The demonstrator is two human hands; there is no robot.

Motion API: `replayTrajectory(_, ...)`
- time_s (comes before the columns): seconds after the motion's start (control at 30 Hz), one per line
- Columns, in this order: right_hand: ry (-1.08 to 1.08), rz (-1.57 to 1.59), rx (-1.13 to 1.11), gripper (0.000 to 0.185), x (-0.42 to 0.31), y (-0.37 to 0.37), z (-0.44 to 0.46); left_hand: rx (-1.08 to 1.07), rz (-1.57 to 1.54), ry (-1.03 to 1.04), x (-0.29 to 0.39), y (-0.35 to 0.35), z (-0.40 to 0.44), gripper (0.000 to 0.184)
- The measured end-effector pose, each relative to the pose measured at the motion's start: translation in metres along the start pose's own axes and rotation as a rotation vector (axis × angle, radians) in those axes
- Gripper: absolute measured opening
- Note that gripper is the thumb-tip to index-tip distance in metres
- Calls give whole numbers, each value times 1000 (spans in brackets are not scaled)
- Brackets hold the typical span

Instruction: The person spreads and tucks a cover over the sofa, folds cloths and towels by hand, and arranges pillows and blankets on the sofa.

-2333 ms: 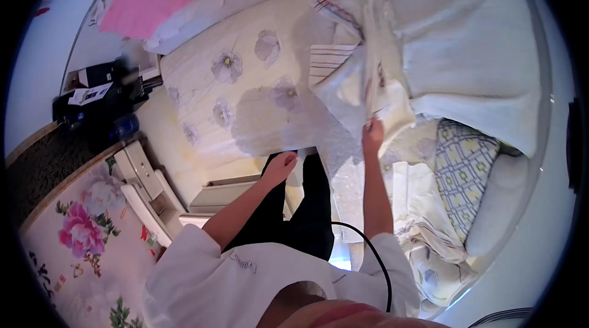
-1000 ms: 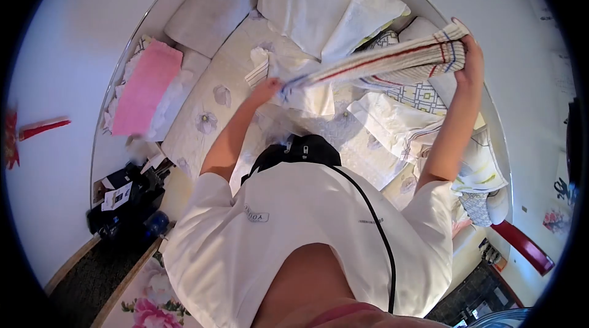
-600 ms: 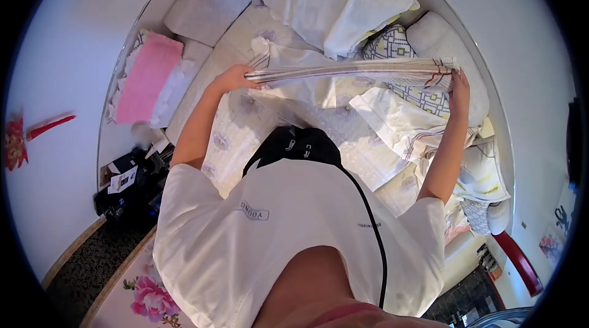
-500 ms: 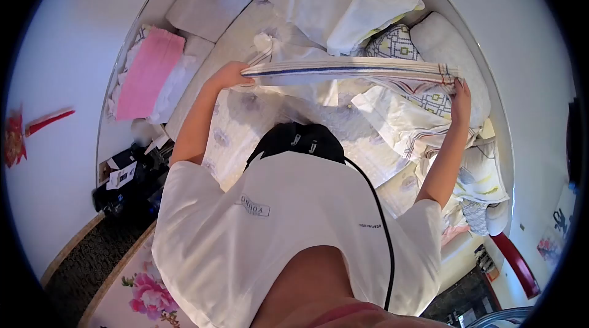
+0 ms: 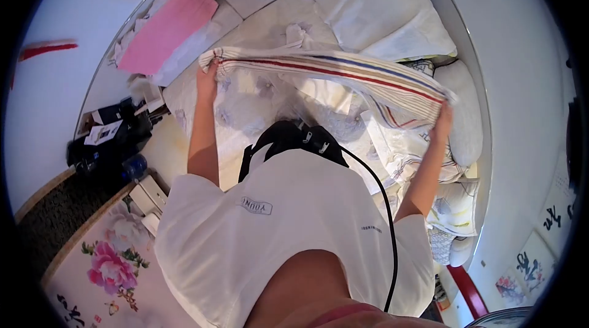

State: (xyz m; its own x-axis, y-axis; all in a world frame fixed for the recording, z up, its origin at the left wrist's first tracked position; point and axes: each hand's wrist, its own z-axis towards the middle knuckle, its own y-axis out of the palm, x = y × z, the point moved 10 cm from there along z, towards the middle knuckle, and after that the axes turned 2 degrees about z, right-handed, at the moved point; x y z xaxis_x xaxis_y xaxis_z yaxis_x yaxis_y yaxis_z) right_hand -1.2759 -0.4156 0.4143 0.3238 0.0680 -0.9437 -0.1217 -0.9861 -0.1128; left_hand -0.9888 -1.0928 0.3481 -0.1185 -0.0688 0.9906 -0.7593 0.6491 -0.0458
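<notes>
Cream flowered cover is lying below; over it a striped cloth is hanging stretched between left hand and right hand, each clutching one end. Spreading seems underway; the next move is probably calling for even tension.

Towel between left fingers and right fingers, above sofa seat, cushions behind

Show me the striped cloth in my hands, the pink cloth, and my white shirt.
Striped cloth (image 5: 331,69): head view, on the stretched middle of its length.
Pink cloth (image 5: 169,28): head view, on its flat middle.
White shirt (image 5: 313,205): head view, on its front.
</notes>
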Motion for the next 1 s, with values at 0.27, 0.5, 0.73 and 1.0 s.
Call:
replayTrajectory(0.27,9,-249,-211,30,209,50,39,354,571,61,-4,-60,-104,21)
replayTrajectory(0.5,394,-310,-337,35,392,81,32,325,993,7,-98,-102,-109,29)
replayTrajectory(0.73,416,-399,-165,46,528,119,47,264,1360,11,-272,-115,10,39)
replayTrajectory(1.0,369,-501,131,69,692,79,166,-114,982,390,-404,139,110,63)
